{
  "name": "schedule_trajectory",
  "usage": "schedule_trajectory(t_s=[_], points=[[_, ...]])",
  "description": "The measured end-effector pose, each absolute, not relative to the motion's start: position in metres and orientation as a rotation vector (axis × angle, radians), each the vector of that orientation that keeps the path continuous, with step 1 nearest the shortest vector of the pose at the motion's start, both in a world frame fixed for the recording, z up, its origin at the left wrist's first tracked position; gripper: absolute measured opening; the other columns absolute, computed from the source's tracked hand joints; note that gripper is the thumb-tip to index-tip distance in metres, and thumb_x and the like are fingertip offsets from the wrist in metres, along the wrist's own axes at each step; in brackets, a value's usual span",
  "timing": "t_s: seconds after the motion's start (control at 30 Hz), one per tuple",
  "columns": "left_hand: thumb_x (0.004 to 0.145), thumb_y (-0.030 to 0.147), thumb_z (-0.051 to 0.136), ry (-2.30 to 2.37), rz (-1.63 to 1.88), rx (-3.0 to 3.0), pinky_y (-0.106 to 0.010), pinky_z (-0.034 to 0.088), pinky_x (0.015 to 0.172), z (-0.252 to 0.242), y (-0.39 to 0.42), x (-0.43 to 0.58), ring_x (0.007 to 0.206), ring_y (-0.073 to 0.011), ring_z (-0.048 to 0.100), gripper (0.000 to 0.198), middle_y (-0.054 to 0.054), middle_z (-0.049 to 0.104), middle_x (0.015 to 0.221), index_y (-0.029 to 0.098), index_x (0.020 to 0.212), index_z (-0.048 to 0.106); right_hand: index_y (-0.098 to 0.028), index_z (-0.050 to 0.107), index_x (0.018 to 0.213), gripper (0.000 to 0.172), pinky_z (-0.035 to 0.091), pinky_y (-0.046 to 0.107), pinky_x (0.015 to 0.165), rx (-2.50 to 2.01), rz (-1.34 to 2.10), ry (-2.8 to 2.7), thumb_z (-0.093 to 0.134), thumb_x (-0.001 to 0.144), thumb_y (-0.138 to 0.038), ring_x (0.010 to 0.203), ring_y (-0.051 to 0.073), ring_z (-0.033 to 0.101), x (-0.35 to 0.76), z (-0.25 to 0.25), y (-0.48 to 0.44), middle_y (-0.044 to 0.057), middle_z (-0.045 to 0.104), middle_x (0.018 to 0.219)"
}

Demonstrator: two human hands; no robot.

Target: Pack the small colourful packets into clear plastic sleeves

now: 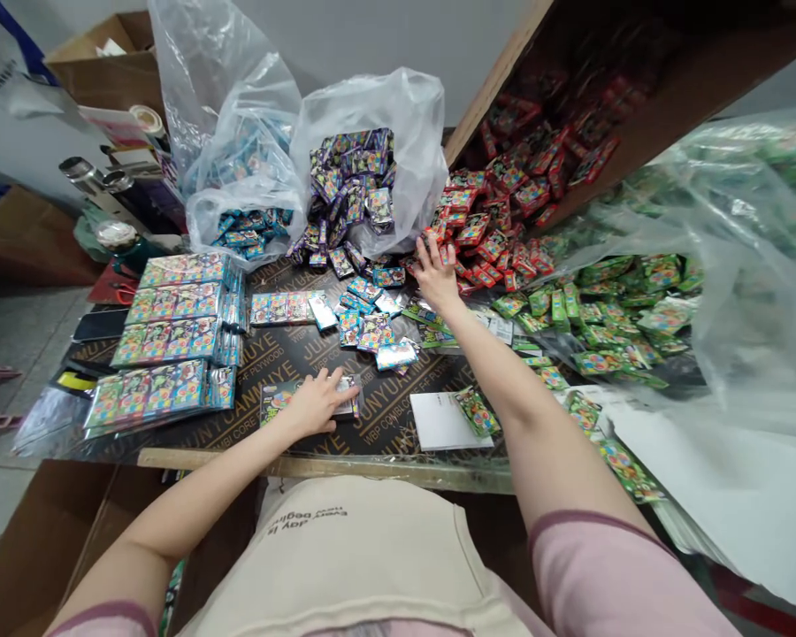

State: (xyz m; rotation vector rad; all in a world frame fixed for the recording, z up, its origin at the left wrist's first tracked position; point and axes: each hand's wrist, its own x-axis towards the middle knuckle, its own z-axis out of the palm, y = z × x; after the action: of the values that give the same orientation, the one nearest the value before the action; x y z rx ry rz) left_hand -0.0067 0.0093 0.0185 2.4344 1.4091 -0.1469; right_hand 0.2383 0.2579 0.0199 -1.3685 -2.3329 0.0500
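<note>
My left hand (318, 402) lies with fingers spread on a dark printed pack (273, 400) at the table's front edge, partly covering it. My right hand (436, 272) reaches to the near edge of a heap of small red packets (484, 226). Its fingers are apart and touch the packets, with nothing visibly gripped. Between the hands lies a loose group of blue and purple packets (375, 333). A row of joined packets (287, 308) sits left of that group. Under my right forearm are a white card (438, 420) and a green packet (476, 411).
Stacks of wrapped packet sets (165, 341) stand at the left. Clear bags hold blue packets (252, 232) and purple packets (355, 181) at the back. Green packets (610, 310) spill from a bag at the right. A wooden board (497, 80) rises behind the red heap.
</note>
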Motion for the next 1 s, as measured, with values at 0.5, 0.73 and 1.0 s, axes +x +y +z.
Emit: schedule_trajectory(t_s=[0.5,0.73,1.0], points=[[0.058,0.024,0.077,1.486,0.391,2.067,-0.044,0.042,0.097,0.012,0.019,-0.015,0.109,-0.0300,0.051,0.115,-0.012,0.053,0.120,0.020,0.151,0.009,-0.021,0.046,0.135,0.065,0.036,0.051,0.104,-1.026,0.874,-2.372,0.070,0.076,-0.035,0.127,0.030,0.049,0.250,-0.020,0.165,0.015,0.050,0.139],[0.057,0.024,0.080,1.554,0.604,1.819,-0.043,0.040,0.100,0.010,0.019,-0.014,0.115,-0.0279,0.054,0.116,-0.009,0.054,0.126,0.025,0.151,0.011,-0.030,0.050,0.135,0.073,0.028,0.052,0.112,-0.983,1.118,-2.129,0.076,0.070,-0.049,0.136,0.031,0.038,0.254,-0.031,0.163,0.008,0.047,0.143],[0.055,0.022,0.081,1.537,0.553,1.830,-0.045,0.039,0.102,0.007,0.013,-0.007,0.119,-0.0298,0.052,0.115,-0.010,0.053,0.132,0.026,0.151,0.016,-0.024,0.055,0.131,0.083,0.047,0.047,0.095,-1.126,1.481,-1.816,0.082,0.056,-0.051,0.110,0.028,0.059,0.245,-0.048,0.186,0.010,0.058,0.130]])
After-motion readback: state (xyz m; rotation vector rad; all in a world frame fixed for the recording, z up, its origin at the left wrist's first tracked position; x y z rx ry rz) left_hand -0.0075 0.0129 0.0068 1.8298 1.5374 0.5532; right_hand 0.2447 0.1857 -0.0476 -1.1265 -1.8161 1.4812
